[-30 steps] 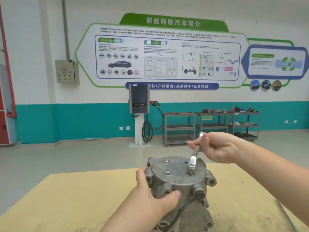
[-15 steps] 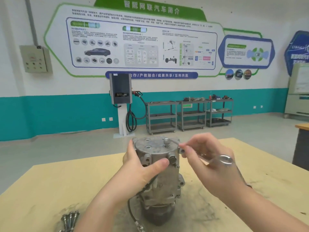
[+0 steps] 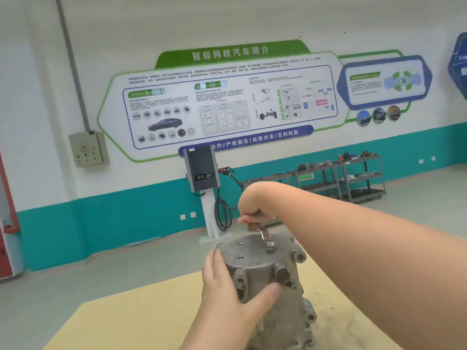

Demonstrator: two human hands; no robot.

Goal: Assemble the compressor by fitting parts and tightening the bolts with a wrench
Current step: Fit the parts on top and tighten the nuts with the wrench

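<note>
Gripping the wrench [image 3: 262, 232] from above with the right hand [image 3: 255, 208], fingers curled round its upper handle; most of the handle hidden inside the fist, only the lower shank and ring end showing. Ring end seated over a bolt [image 3: 270, 245] on the top face of the compressor [image 3: 267, 276], toward the far right of that face. Bolt head itself mostly covered by the ring, hard to make out. Wrapped round the near left side of the compressor, the left hand [image 3: 227, 294], thumb pressed across the front below a round port, fingers out of sight behind the housing. Standing upright on the tan table [image 3: 126, 322], the grey metal body, its base cut off by the bottom edge of the view and partly masked by the left wrist. Two open threaded holes visible on the top face, left of the wrench. Right forearm crossing the frame from the right edge, blocking part of the table. Farther back, a wall charger [image 3: 201, 168] with a looped cable, metal shelf carts [image 3: 353, 178] holding indistinct clutter, a grey switch box [image 3: 87, 149], and a printed wall poster [image 3: 227, 102] with text too small to read.
</note>
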